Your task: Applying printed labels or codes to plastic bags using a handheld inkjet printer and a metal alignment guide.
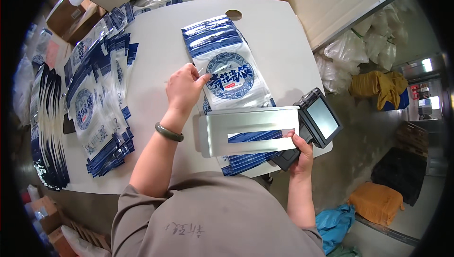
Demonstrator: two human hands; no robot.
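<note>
A stack of printed plastic bags [231, 79], white with blue ends and a round blue emblem, lies in the middle of the white table. My left hand [184, 86] is at the stack's left edge, fingers curled and thumb on the top bag, pinching its side. My right hand [301, 154] grips a black handheld inkjet printer [309, 127] with a tilted screen. Fixed to the printer is a flat silver metal plate [250, 115] with a long slot. The plate lies over the near part of the stack, and blue bag ends show through the slot and below it.
Fanned piles of similar bags [97, 101] cover the left of the white table [158, 34], beside another bundle [47, 124] on edge. Cardboard boxes [78, 18] stand at the back left. White plastic sacks [347, 51] and an orange bundle [377, 202] lie to the right.
</note>
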